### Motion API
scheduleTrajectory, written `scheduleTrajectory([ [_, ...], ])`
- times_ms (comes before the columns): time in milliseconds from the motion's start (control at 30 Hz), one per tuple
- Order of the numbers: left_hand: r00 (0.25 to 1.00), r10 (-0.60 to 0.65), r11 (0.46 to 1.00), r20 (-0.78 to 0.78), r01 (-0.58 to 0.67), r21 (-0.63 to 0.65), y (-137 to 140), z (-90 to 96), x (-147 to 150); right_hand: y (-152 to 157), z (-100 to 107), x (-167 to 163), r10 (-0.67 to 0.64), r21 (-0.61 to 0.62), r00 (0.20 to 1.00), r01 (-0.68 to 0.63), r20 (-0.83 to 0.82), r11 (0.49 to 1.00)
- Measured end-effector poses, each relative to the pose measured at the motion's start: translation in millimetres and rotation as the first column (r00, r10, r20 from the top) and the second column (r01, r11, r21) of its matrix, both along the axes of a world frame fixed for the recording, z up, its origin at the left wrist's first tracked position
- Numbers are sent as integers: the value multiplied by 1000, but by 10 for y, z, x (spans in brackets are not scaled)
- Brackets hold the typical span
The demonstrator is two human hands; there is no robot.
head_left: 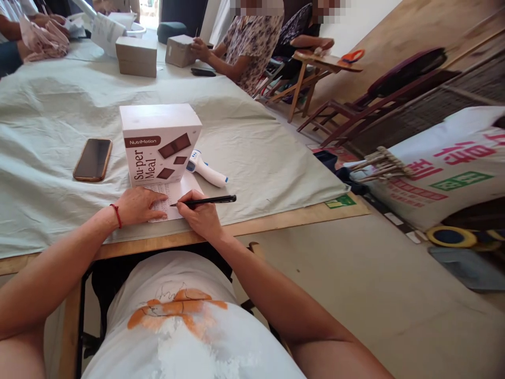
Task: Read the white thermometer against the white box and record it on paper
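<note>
My right hand (200, 215) grips a black pen (213, 200), its tip on or just above a white sheet of paper (173, 211) covered in small writing. Flat on the left part of that sheet lies my left hand (140, 206), fingers spread, a red string round the wrist. Right behind the paper stands a white and brown "NutriMotion Su-per Meal" box (161, 142), which covers part of it. A white and blue infrared thermometer (207, 169) lies to the right of the box. On the left, a phone (93, 159) rests on the cloth.
A pale green cloth (252, 142) covers the wooden-edged table. Farther back stand a cardboard box (136, 57) and a smaller one (179, 51) touched by another person's hands (201, 50). A folding chair (379, 100) and large white sacks (445, 163) are to the right.
</note>
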State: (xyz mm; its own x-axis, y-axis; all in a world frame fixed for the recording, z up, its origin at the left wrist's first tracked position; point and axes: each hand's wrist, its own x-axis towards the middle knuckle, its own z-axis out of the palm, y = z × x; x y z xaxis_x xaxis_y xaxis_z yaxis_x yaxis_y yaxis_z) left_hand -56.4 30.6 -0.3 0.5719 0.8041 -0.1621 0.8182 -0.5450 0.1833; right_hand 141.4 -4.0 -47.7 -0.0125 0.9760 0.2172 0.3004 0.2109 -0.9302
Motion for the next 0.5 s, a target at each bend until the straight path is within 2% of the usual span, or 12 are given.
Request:
scheduleTrajectory([
  [500,1000,-18,1000,26,18,14,-1,-30,-17,2,-44,0,21,26,997,-23,69,999],
])
